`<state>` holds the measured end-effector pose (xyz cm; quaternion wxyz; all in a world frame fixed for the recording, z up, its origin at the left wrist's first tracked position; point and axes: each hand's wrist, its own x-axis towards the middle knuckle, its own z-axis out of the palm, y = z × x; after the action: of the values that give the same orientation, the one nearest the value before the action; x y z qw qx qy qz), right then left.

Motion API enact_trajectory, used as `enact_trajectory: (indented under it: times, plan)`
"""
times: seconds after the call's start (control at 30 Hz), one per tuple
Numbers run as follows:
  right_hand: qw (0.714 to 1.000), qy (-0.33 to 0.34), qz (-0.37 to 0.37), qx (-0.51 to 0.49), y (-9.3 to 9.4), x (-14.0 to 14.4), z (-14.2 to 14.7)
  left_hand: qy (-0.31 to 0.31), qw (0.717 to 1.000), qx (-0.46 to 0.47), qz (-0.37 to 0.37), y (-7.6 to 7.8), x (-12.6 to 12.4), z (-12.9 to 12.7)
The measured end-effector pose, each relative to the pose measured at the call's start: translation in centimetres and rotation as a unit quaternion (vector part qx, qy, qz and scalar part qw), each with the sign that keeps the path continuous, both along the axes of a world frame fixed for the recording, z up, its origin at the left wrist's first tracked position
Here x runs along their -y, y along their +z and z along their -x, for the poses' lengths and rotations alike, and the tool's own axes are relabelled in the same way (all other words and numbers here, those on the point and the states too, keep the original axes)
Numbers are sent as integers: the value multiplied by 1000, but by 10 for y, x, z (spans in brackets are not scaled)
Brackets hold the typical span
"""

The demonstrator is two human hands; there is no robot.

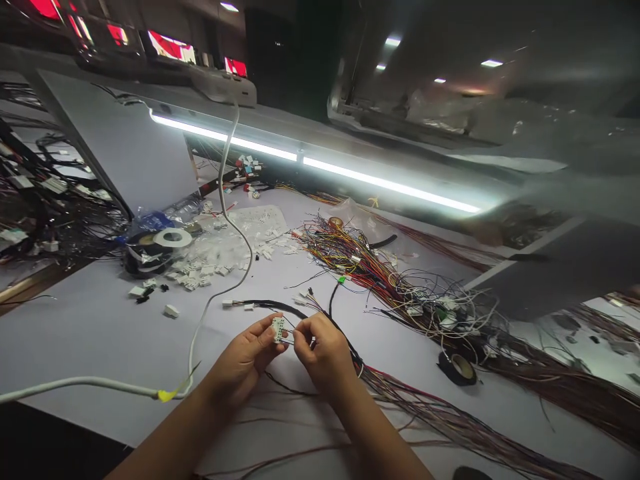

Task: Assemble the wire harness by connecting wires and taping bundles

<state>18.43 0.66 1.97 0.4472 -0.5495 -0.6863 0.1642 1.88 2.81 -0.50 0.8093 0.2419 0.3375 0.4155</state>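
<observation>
Left fingers (266, 339) pinch a white connector (278, 330), right fingers (303, 344) wires (287, 342)

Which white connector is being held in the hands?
The multi-hole connector, pinched in the left hand; the loose white connectors at left lie on the table.

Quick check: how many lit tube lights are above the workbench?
2: the left tube light and the right tube light, nearly end to end above the back of the workbench. Others toward the blurred right side may be hidden.
</observation>
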Motion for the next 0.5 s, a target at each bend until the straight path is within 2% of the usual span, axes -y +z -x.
enact_trajectory:
  times: [0.2,0.5]
  plan:
    - [1000,3,1,12,-5,3,-1,46,995,-72,-60,0,3,-3]
    - [997,-23,-30,61,-15,4,-1,20,983,-129,-128,-10,0,-2]
